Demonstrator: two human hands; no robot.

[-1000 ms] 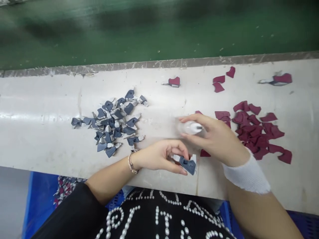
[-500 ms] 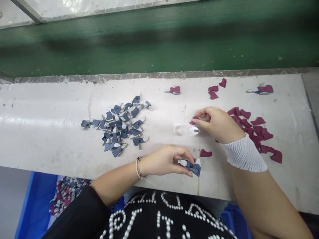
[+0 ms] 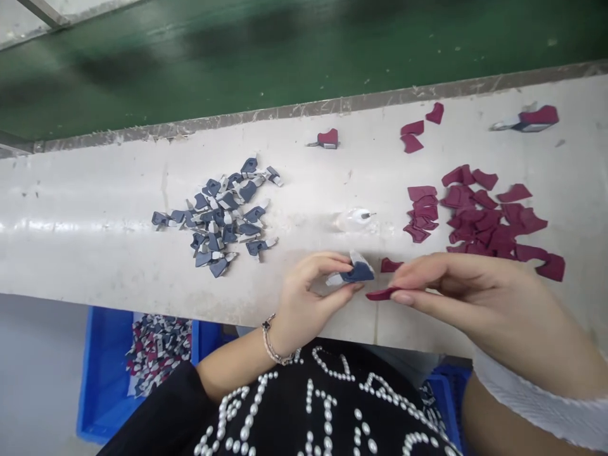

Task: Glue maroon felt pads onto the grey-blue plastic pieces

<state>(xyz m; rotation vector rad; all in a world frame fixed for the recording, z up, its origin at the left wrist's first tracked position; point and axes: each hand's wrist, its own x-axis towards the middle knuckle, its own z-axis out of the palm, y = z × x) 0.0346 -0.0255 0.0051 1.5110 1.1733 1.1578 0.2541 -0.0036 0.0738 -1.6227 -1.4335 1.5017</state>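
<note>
While the left hand (image 3: 308, 288) clamps a grey-tipped navy cutout (image 3: 358, 272), the right hand (image 3: 470, 294) pinches a thin maroon cutout (image 3: 382, 294).

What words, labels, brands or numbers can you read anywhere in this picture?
Nothing can be read for certain. The pearl beading on the black top looks like letters, but it is upside down and cut off, so it can't be quoted. The small clear bottle shows no readable label.
</note>
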